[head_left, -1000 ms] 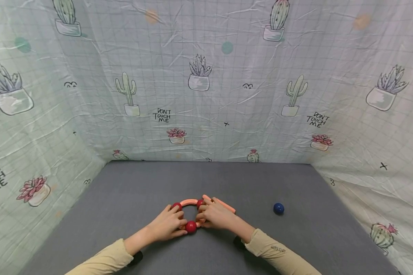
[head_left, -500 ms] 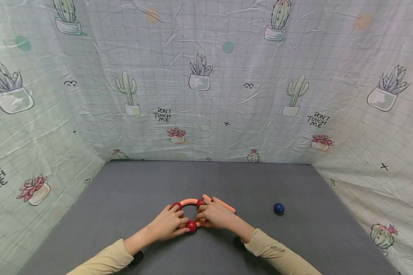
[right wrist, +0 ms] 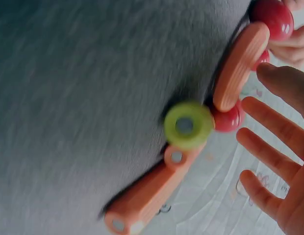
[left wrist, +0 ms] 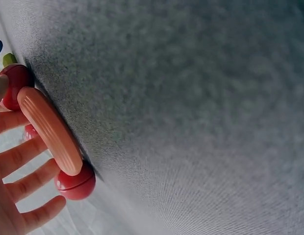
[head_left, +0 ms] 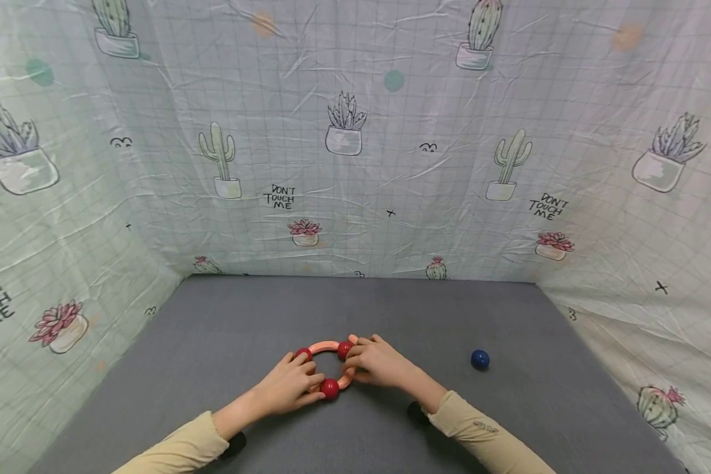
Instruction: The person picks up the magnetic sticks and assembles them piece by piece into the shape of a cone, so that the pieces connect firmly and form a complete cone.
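A toy ring of curved orange sticks (head_left: 326, 346) and red balls (head_left: 330, 388) lies on the grey table. My left hand (head_left: 290, 385) grips its left side, thumb at the front ball and a finger at the far-left ball. In the left wrist view the fingers reach behind a curved stick (left wrist: 50, 131). On the right, my right hand (head_left: 379, 365) has its fingertips by another red ball (head_left: 345, 349); the right wrist view shows these fingers loosely extended. A yellow-green round piece (right wrist: 189, 125) with a grey centre and a straight orange stick (right wrist: 152, 191) adjoin that ball, mostly hidden from the head view.
A single blue ball (head_left: 480, 360) lies on the table to the right of both hands. A cactus-print sheet (head_left: 367, 197) encloses the back and both sides of the grey tabletop (head_left: 261, 309).
My right hand has shifted slightly outward and away from me, now covering most of the straight orange stick. The left hand stays nearly still on the ring; the blue ball has not moved.
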{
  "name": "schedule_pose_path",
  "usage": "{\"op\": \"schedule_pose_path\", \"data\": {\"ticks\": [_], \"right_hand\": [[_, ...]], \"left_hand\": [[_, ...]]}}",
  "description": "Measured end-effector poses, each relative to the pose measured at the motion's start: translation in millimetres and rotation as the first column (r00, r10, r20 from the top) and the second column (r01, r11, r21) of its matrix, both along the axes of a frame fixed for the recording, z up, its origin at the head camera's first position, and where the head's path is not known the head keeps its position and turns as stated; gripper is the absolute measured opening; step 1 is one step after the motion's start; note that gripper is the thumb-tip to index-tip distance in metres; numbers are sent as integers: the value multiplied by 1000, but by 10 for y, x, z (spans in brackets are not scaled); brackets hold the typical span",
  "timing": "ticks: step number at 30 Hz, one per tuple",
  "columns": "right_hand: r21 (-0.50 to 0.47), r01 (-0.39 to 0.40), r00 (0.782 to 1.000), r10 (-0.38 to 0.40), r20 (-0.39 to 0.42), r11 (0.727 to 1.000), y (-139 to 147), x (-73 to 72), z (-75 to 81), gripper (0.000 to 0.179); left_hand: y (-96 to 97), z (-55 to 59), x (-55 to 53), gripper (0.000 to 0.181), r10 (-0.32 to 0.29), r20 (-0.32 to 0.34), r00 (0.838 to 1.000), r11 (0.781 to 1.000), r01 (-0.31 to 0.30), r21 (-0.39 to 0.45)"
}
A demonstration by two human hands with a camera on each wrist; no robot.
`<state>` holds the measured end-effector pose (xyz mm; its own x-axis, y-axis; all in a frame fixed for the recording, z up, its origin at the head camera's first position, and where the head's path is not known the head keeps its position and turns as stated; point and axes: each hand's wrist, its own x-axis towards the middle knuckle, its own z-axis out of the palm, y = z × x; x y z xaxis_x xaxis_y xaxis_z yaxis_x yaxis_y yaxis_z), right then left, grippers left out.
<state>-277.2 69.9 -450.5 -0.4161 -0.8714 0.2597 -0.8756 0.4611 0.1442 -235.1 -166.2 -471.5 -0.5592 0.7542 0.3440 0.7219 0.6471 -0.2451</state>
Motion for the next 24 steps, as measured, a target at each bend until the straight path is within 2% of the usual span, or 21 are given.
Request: {"op": "schedule_pose_path", "data": {"ticks": [5,9,16,20,24], "right_hand": [[-12,60,998,-60,9,998,144,-34,74,22],[-50,84,996,-85,-6,995,258,-52,108,21],[-102,106,992,-112,-55,989,351,-94,39,14],[-112,131,987,-141,-80,985,366,-77,36,15],[-101,168,982,-176,-70,981,382,-77,29,17]], "left_hand": [[-63,33,-19,22,-9,34,999,1000,8,27],[-140,50,-61,29,10,29,1000,999,-11,51],[-212,53,-129,45,50,24,998,995,-52,80],[-218,72,-150,47,70,39,997,994,-73,86],[-248,80,-176,51,84,53,995,994,-87,73]]}}
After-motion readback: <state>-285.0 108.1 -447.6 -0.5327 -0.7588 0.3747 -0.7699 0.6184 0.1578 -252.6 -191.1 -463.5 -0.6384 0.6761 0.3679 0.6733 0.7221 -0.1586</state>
